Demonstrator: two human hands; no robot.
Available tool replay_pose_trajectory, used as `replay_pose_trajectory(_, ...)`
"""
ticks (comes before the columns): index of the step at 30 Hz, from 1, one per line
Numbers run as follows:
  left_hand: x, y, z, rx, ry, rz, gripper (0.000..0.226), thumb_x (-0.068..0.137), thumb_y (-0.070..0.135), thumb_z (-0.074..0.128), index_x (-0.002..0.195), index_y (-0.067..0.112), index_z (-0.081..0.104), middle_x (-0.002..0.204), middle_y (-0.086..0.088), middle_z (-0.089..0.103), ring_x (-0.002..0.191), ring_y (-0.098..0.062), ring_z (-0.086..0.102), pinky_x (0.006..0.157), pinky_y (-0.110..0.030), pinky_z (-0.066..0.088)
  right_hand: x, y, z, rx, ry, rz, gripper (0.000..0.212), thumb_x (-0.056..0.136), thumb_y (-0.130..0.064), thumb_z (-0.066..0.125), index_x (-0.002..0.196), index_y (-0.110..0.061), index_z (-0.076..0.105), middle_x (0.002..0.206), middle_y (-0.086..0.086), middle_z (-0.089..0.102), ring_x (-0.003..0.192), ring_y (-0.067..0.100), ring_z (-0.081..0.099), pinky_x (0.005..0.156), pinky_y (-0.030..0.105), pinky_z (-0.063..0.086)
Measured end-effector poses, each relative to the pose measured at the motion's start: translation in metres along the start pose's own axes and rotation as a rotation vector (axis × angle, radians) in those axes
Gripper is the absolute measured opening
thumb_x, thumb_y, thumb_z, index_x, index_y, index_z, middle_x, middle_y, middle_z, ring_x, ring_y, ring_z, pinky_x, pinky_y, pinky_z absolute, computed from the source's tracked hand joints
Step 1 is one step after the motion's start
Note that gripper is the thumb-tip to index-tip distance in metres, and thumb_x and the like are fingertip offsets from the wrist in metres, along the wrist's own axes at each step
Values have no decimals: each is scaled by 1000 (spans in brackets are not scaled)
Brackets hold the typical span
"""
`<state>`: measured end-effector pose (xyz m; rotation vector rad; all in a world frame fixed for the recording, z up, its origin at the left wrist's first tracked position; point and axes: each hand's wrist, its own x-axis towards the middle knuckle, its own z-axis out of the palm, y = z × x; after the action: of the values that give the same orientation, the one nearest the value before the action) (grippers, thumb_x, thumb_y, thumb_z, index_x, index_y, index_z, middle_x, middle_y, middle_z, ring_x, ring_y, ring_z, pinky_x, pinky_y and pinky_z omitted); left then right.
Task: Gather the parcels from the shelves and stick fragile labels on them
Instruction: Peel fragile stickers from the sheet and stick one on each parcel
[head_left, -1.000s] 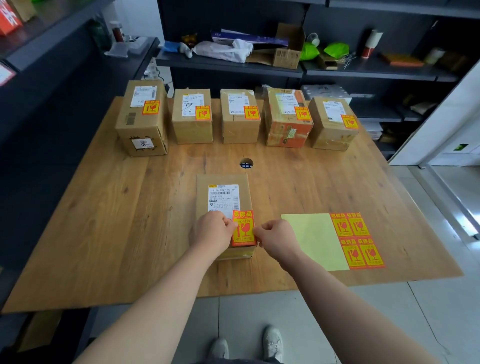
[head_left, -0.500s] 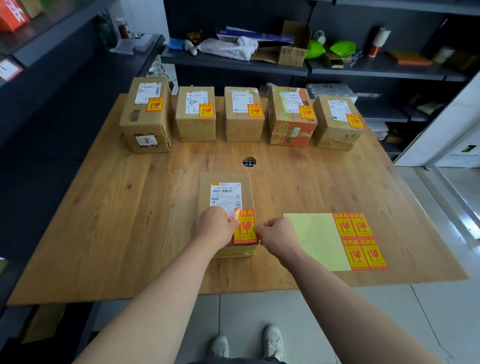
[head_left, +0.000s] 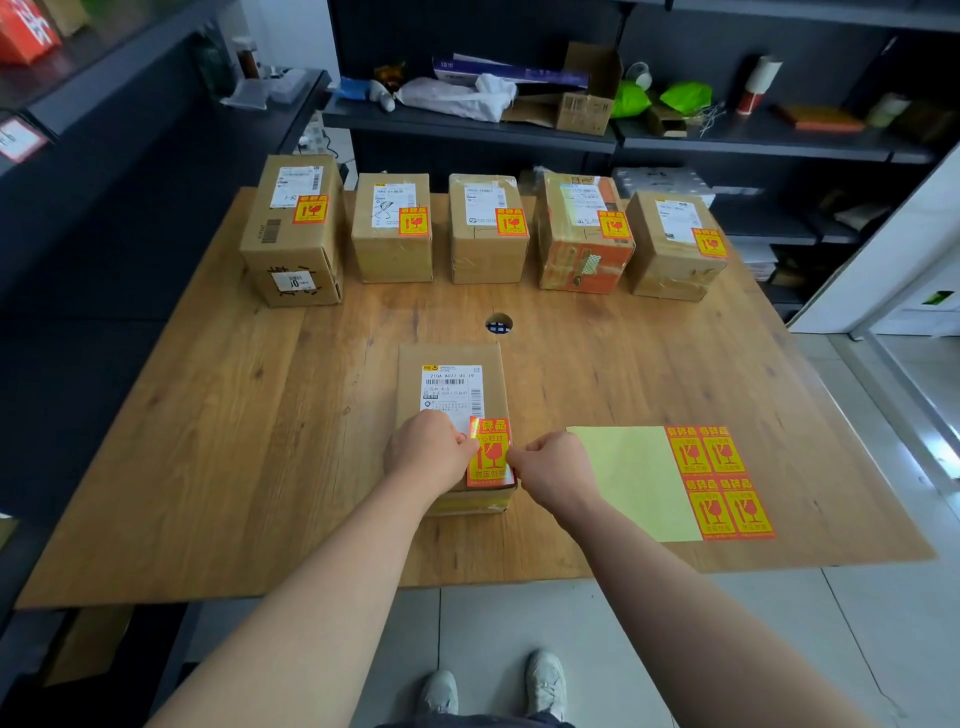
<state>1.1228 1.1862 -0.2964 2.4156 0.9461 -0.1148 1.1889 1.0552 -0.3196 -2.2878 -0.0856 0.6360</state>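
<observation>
A cardboard parcel (head_left: 451, 410) lies on the wooden tabletop (head_left: 208, 467), near its front edge and just on the near side of a round cable hole (head_left: 498, 323). A white shipping slip (head_left: 451, 392) covers the middle of its top face. At the parcel's 5 o'clock corner sits a red and yellow fragile label (head_left: 489, 453), upright and overlapping the slip's lower right corner.

The left hand (head_left: 427, 453) rests on the parcel's near left part, fingers curled, with the fingertips pinching or pressing the label's left edge. The right hand (head_left: 557, 467) comes in from 3 o'clock, closed in a narrow pinch on the label's right edge. Whether the label is fully stuck down cannot be told.

To the right of the parcel, at about 3 o'clock, lies a pale yellow backing sheet (head_left: 623, 478) with four fragile labels left on its right end.

Along the far edge of the tabletop, at 12 o'clock, five more parcels (head_left: 488, 228) stand in a row, each with a fragile label on top. Behind them run dark shelves (head_left: 467, 124) holding loose clutter.
</observation>
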Motion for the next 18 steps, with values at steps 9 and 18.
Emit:
replay_pose_trajectory(9,2,-9,2,-154,77,23,33,77,39,73,75,18,48,78,6,57,75,-17,56,52,-29,37,-1,-3,-4,-101,0,-64,32,78,-29,68,54,-10,60,48,-2,52,45,13,47,43,22,39)
replay_pose_trajectory(18,-16,-33,23,54,199,431,38,92,37,56,129,32,55,100,7,49,95,-13,50,70,-24,45,-4,11,-12,-419,31,-545,39,91,-42,57,129,-35,54,104,-7,46,80,9,53,64,22,46)
